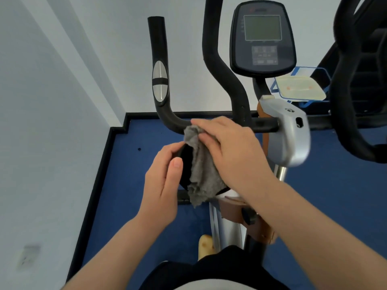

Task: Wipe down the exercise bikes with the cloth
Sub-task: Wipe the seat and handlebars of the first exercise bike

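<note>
An exercise bike stands in front of me, with a black handlebar (161, 59), a console (262, 38) and a silver stem housing (291, 132). A grey cloth (202, 174) hangs from the horizontal handlebar tube near the middle. My right hand (230, 147) presses the cloth's top onto that tube. My left hand (165, 176) grips a black rounded part (185, 164) just left of the cloth, which drapes against it. What that black part belongs to I cannot tell.
A second black machine (356, 80) stands at the right. A blue-framed tray with a pale lid (301, 88) sits behind the console. White walls close in at the left and back, above blue carpet (134, 164) with a black skirting.
</note>
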Motion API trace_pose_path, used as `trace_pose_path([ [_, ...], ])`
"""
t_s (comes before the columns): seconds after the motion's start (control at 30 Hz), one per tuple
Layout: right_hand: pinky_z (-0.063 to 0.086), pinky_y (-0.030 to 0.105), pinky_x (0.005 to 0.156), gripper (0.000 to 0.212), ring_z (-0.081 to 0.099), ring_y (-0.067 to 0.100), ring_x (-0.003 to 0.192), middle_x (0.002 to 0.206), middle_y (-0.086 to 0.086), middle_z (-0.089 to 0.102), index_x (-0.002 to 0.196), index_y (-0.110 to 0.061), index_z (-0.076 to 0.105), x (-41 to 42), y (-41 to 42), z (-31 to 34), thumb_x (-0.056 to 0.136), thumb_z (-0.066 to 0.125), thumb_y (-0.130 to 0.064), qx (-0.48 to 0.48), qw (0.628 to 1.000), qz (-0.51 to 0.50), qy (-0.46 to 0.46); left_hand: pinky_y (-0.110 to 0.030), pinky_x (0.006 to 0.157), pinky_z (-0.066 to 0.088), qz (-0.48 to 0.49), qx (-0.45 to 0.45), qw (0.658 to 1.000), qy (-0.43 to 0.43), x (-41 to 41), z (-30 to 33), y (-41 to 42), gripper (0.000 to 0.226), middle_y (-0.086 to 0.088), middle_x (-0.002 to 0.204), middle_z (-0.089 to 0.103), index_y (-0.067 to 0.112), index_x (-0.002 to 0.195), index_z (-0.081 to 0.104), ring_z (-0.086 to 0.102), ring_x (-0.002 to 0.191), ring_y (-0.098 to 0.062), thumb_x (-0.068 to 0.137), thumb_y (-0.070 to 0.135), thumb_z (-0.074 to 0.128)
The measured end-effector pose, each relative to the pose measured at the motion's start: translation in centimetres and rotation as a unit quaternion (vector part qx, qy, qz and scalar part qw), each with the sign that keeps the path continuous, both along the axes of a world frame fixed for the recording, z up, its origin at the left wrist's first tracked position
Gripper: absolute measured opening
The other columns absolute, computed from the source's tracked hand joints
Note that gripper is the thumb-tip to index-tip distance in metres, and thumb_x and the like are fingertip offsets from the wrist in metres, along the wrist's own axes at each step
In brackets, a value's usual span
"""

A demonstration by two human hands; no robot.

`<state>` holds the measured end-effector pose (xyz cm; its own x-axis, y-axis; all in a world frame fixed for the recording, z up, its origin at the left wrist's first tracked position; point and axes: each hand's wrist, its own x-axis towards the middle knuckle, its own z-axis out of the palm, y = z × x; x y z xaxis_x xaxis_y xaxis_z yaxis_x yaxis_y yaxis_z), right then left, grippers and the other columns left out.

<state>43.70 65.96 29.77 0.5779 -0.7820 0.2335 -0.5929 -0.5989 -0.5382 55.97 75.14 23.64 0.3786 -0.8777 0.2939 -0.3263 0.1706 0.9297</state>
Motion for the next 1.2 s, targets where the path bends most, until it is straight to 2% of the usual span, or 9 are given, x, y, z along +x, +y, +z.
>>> trace_pose_path([
  [0.07,0.041,0.042,0.094,0.032,0.059,0.015,0.105,0.114,-0.004,0.064,0.13,-0.024,0.06,-0.1,0.3,-0.1,0.1,0.048,-0.025,0.012,0.999,0.0,-0.03,-0.026,0.085,0.047,0.001,0.004,1.0,0.003,0.0,0.1,0.0,0.03,0.013,0.108,0.064,0.033,0.119,0.056,0.061,0.102,-0.019,0.099,0.036,0.033],
  [0.2,0.034,0.041,0.09,0.039,0.056,0.011,0.104,0.123,-0.008,0.058,0.132,-0.03,0.058,-2.4,3.1,-1.1,0.099,0.036,-0.03,-0.063,0.996,-0.057,-0.003,-0.032,0.09,0.049,-0.009,0.008,1.0,0.01,0.1,0.2,0.3,0.033,0.01,0.116,0.064,0.031,0.124,0.057,0.06,0.111,-0.024,0.1,0.036,0.034],
  [0.33,0.03,0.036,0.091,0.031,0.056,0.007,0.103,0.113,-0.012,0.06,0.127,-0.032,0.06,-0.4,0.6,-0.4,0.101,0.044,-0.026,-0.016,0.999,-0.031,-0.005,-0.033,0.088,0.049,-0.007,0.014,1.0,0.005,0.2,0.2,0.2,0.033,0.009,0.112,0.065,0.032,0.122,0.057,0.06,0.106,-0.023,0.099,0.037,0.034],
  [0.47,0.03,0.036,0.086,0.038,0.057,0.012,0.103,0.124,-0.007,0.058,0.132,-0.028,0.058,-1.8,3.8,-1.7,0.1,0.039,-0.026,-0.078,0.991,-0.112,-0.008,-0.033,0.09,0.05,-0.011,0.011,1.0,0.009,0.0,0.3,0.2,0.033,0.009,0.114,0.065,0.031,0.123,0.058,0.06,0.11,-0.022,0.1,0.035,0.034],
  [0.67,0.026,0.035,0.087,0.034,0.059,0.014,0.097,0.114,-0.007,0.061,0.129,-0.028,0.059,-0.1,1.3,-1.1,0.102,0.039,-0.026,-0.065,0.994,-0.087,0.006,-0.028,0.086,0.048,-0.006,0.007,1.0,-0.003,0.2,0.2,0.0,0.031,0.012,0.11,0.064,0.035,0.12,0.056,0.061,0.104,-0.021,0.099,0.036,0.033],
  [0.83,0.031,0.039,0.09,0.04,0.054,0.015,0.108,0.133,-0.002,0.053,0.134,-0.027,0.057,-2.4,4.8,-2.5,0.099,0.036,-0.026,-0.102,0.988,-0.113,-0.033,-0.033,0.089,0.05,-0.008,0.009,1.0,0.004,0.1,0.1,0.2,0.033,0.009,0.115,0.064,0.032,0.123,0.058,0.06,0.11,-0.025,0.1,0.037,0.033],
  [0.97,0.03,0.037,0.088,0.035,0.059,0.016,0.101,0.119,-0.004,0.061,0.128,-0.024,0.061,-0.2,1.9,-1.4,0.1,0.041,-0.023,-0.065,0.992,-0.103,-0.029,-0.03,0.087,0.048,-0.012,0.002,1.0,-0.009,0.2,0.2,0.0,0.031,0.011,0.112,0.064,0.035,0.121,0.056,0.061,0.106,-0.023,0.1,0.036,0.033],
  [1.13,0.03,0.036,0.087,0.041,0.051,0.016,0.109,0.134,0.0,0.052,0.135,-0.025,0.055,-2.4,5.2,-2.9,0.098,0.038,-0.024,-0.105,0.986,-0.122,-0.048,-0.037,0.089,0.05,-0.013,0.007,1.0,0.006,0.1,0.1,0.1,0.033,0.008,0.114,0.064,0.031,0.123,0.057,0.06,0.109,-0.026,0.1,0.036,0.033],
  [1.2,0.03,0.038,0.085,0.038,0.054,0.019,0.106,0.128,0.002,0.056,0.131,-0.022,0.059,-2.1,3.9,-2.4,0.097,0.042,-0.02,-0.119,0.986,-0.104,-0.043,-0.035,0.089,0.049,-0.014,0.008,1.0,0.008,0.1,0.0,0.1,0.033,0.008,0.114,0.065,0.034,0.122,0.057,0.06,0.109,-0.026,0.1,0.036,0.033],
])
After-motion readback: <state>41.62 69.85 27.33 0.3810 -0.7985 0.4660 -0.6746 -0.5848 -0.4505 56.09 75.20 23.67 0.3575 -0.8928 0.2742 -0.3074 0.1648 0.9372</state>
